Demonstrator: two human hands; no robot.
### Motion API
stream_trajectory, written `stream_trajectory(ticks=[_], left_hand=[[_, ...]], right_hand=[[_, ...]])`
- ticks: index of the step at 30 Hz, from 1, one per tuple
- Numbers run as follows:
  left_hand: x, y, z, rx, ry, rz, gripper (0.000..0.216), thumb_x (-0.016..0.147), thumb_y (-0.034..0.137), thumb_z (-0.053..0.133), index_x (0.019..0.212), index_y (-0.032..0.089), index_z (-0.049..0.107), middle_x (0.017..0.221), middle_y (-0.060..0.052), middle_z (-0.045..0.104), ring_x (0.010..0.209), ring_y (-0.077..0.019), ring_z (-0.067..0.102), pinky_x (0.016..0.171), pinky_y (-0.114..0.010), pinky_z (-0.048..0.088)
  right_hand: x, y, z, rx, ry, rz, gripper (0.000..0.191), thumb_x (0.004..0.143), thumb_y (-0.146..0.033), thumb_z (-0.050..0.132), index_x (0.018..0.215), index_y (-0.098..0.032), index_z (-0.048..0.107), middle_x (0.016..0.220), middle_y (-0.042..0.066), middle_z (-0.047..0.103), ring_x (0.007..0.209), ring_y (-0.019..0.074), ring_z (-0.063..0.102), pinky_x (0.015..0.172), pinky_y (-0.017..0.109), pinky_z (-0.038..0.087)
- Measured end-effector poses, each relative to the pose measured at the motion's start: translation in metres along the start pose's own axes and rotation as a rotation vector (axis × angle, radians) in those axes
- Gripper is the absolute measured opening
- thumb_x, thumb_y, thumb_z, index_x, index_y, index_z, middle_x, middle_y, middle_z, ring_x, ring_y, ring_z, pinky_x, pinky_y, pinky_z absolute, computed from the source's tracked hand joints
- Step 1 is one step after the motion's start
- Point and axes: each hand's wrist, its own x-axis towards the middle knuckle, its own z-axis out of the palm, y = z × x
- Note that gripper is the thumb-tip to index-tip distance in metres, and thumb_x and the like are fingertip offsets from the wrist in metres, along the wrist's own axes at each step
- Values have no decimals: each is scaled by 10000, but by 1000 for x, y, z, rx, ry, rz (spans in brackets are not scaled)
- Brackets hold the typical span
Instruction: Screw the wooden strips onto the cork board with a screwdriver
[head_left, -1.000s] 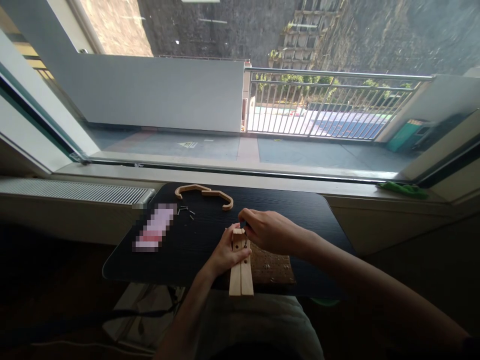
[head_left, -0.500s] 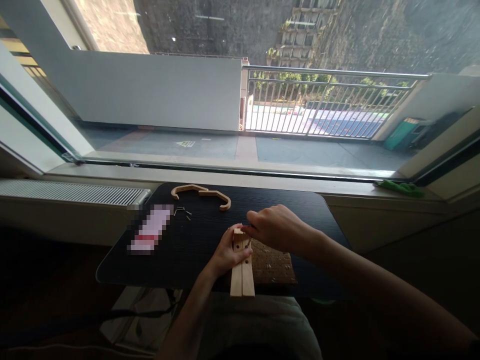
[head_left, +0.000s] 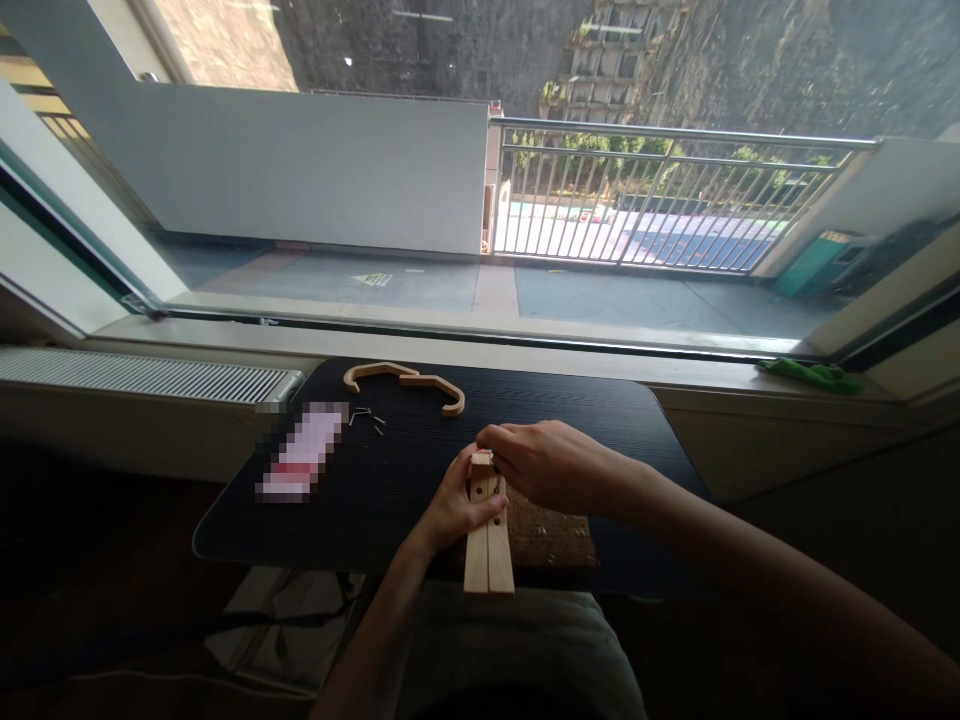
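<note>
My left hand (head_left: pixel 454 510) is wrapped round a pale wooden piece (head_left: pixel 487 560), with the thumb across its front. The piece looks like two flat strips side by side, with small dark holes and a short block at the top. Over its upper end, my right hand (head_left: pixel 536 455) is closed, fingers pinched together. A thin metal part (head_left: pixel 496 484) shows just below those fingers, against the wood. I cannot make out whether it is a screw or the tip of a tool. Beneath and to the right lies a brown, pitted board (head_left: pixel 555 530).
On the black table (head_left: pixel 375 530), two curved wooden pieces (head_left: pixel 431 383) lie at the back. Several small screws (head_left: pixel 367 415) are scattered left of centre, beside a blurred pink-white packet (head_left: pixel 304 455). A radiator (head_left: pixel 150 375) and a window sill (head_left: pixel 525 362) border the table.
My right hand has turned and shifted slightly left and down at the wood's upper end. My left hand keeps its hold; the view has tilted a little.
</note>
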Motion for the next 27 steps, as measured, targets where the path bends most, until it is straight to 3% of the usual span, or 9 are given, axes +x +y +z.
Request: stream_trajectory(ticks=[6,12,18,23,27], left_hand=[[0,-3,0,11,5,-2,702,707,304,818,1327,239,494,1169,-69,622,1150,-279,591,1021,-450,465],[0,-5,-1,-34,-8,-20,772,691,322,830,1367,248,466,1228,-76,607,1166,-275,588,1033,-438,458],[-1,-4,-1,-40,9,-39,772,684,327,833,1365,240,479,1209,-81,623,1142,-285,599,1020,-455,469],[-1,-4,0,-38,4,-29,760,684,312,832,1357,248,486,1186,-67,632,1137,-282,603,1021,-452,470],[0,-3,0,-26,-6,-31,730,689,299,830,1338,254,500,1150,-62,647,1144,-290,602,1015,-454,474]], right_hand=[[0,-1,-4,-78,-13,62,226,1016,-372,455,953,-190,572,718,27,695,611,160,640,507,292,197],[1,-5,-6,-204,33,148,376,1007,-459,456,821,-172,613,668,61,685,651,208,684,499,284,205],[-2,-9,-2,-275,89,229,299,1020,-389,404,976,-143,567,823,98,697,664,218,674,501,282,261],[-5,-6,0,-116,67,115,207,1002,-254,394,1125,-152,525,1019,100,679,722,183,658,518,282,297],[-4,-4,2,-23,36,55,197,1000,-242,425,1166,-169,500,991,73,694,686,160,646,515,282,271]])
